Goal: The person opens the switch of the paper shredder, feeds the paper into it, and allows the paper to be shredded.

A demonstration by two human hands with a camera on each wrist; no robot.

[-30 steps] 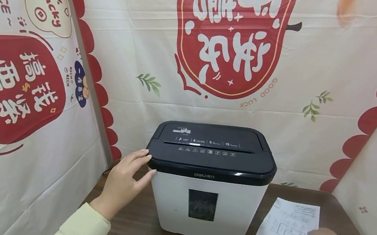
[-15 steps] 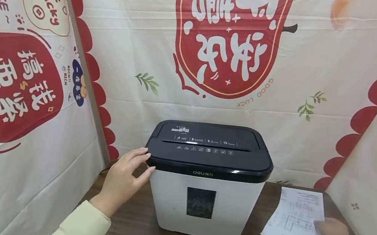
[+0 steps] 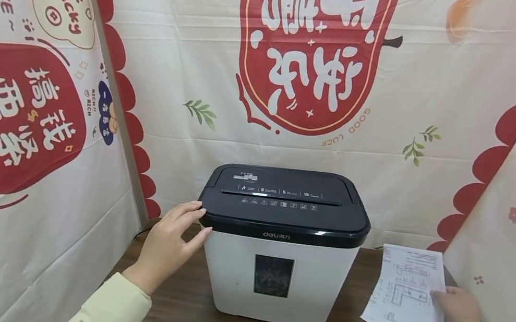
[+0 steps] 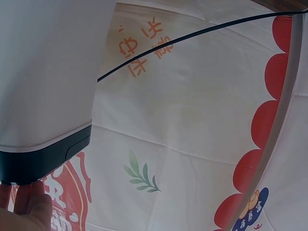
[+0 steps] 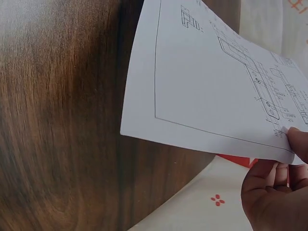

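Observation:
A paper shredder [image 3: 278, 278] with a white body and black top stands upright on the table in the head view. My left hand [image 3: 169, 243] touches its left front corner; the fingertips rest on the black top's edge and the thumb is near the front rim. In the left wrist view, the fingers [image 4: 30, 199] meet the same black top [image 4: 45, 156]. To the right of the shredder, my right hand [image 3: 460, 305] holds a sheet of paper [image 3: 405, 302] printed with line drawings. Thumb and curled fingers pinch the sheet's edge in the right wrist view, its corner lifted over the wood.
The dark wood table [image 3: 184, 321] extends around the shredder. Printed cloth walls [image 3: 166, 93] stand close behind and at both sides. A black power cord [image 4: 202, 32] runs from the shredder's back. A narrow feed slot [image 3: 281, 198] crosses the black top.
My right hand has raised the sheet and carried it slightly away and to the right. The left hand stays at the shredder's corner. The head view has shifted slightly.

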